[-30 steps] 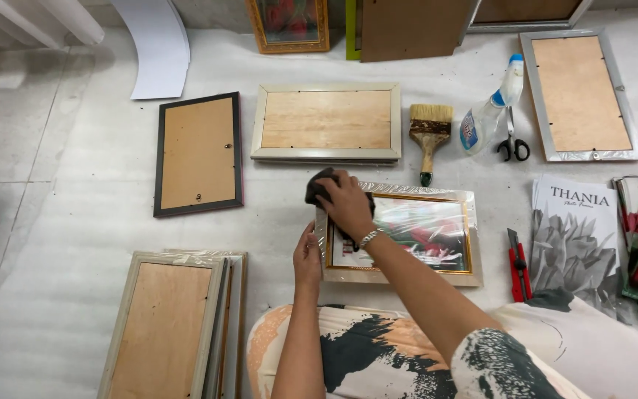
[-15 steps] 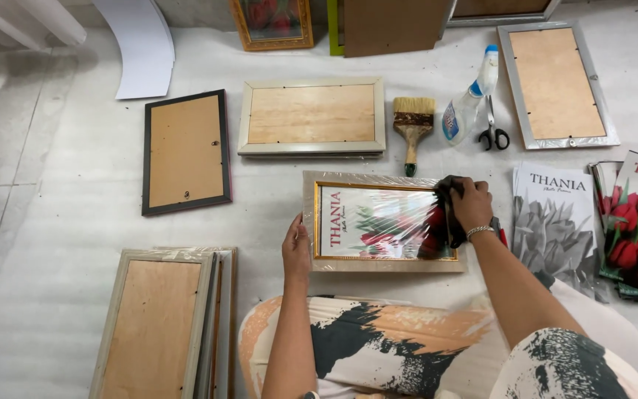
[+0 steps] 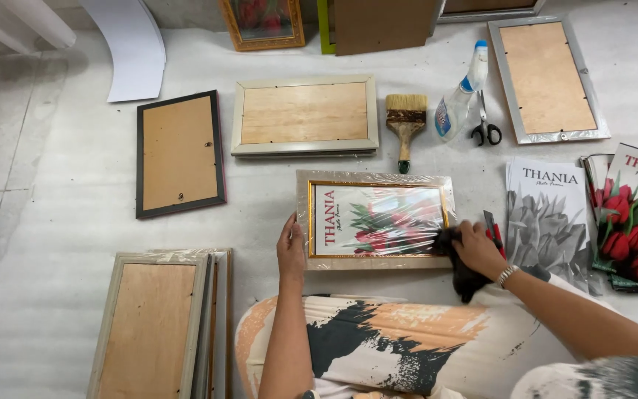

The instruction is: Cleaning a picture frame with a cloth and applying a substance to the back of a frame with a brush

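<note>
Left hand [image 3: 290,247] is lying open, bracing the wrapped picture frame [image 3: 375,220]; right hand [image 3: 478,248] is gripping a dark cloth [image 3: 458,267] at the frame's right edge.

- the wrapped frame [image 3: 375,220] lies near the middle, on the sheeted floor [image 3: 53,222].
- the left hand [image 3: 290,247] rests at its left edge; the right hand [image 3: 477,247], on a cloth [image 3: 461,275], is at its right near corner.
- far of the frame lie 1 face-down frame [image 3: 304,115] and, to its right, a brush [image 3: 405,120], spray bottle [image 3: 461,96] and scissors [image 3: 485,124].
- 2 prints [image 3: 551,214] lie right of the frame.
- a stack of frames [image 3: 158,321] lies near left.
</note>
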